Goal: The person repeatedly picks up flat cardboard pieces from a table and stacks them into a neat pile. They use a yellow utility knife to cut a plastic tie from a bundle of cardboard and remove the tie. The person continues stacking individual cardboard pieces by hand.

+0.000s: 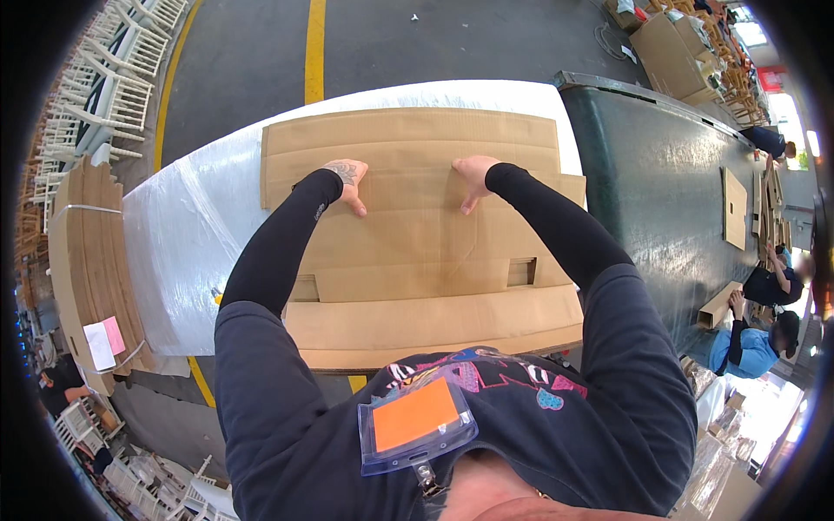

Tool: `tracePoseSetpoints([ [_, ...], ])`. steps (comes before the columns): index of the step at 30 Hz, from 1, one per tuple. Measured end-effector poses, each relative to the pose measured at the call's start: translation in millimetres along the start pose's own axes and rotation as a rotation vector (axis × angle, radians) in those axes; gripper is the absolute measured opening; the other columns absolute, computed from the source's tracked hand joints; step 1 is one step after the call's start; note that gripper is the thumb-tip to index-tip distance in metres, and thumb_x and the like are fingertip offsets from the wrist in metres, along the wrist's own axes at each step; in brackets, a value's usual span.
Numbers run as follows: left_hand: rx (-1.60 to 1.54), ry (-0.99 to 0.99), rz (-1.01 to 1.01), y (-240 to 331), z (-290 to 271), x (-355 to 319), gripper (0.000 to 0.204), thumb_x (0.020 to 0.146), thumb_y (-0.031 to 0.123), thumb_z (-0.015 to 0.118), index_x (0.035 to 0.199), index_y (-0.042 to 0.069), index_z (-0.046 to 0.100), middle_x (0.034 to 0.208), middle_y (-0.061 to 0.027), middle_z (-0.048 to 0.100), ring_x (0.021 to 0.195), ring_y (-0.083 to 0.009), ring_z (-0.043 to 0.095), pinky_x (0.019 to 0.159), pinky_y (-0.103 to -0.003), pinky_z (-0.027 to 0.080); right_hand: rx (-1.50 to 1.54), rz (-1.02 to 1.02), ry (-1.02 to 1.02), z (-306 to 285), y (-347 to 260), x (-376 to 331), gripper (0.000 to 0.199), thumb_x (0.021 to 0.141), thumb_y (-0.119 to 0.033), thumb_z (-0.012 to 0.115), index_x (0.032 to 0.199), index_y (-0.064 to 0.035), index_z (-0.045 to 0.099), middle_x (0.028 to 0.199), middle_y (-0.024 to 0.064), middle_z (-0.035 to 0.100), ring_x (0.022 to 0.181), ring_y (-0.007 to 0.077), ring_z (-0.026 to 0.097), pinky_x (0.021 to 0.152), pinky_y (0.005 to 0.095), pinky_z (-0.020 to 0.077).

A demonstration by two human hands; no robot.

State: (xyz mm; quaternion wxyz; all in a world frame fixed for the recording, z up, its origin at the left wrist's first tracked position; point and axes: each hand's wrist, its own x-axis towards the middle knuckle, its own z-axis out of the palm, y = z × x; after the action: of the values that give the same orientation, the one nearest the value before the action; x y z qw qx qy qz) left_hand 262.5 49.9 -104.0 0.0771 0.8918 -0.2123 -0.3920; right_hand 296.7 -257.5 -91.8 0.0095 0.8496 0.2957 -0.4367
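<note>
A large brown cardboard sheet, a flattened box blank with creases and a small cut slot near its front right, lies in front of me. My left hand rests on its left middle, thumb apart from the fingers, which are partly hidden by the hand. Opposite it, my right hand is on or just over the board in the same pose, thumb spread. Neither hand holds anything that I can see. A long cardboard flap runs along the edge nearest my body.
Under the board is a surface covered in clear plastic film. Strapped flat cardboard stands at the left. A dark green table adjoins on the right, with people working beyond it. White chairs are stacked far left.
</note>
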Motion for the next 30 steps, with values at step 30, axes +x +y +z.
tracePoseSetpoints([
  [30,-0.014,0.224,-0.079,11,-19,-37,0.072,0.059,0.042,0.088,0.11,0.002,0.055,0.118,-0.02,0.062,0.118,-0.036,0.057,0.097,-0.041,0.046,-0.019,0.021,0.187,-25,-14,-38,0.073,0.061,-0.039,0.091,0.115,-0.0011,0.06,0.107,0.0155,0.07,0.103,0.0311,0.067,0.085,0.0412,0.055],
])
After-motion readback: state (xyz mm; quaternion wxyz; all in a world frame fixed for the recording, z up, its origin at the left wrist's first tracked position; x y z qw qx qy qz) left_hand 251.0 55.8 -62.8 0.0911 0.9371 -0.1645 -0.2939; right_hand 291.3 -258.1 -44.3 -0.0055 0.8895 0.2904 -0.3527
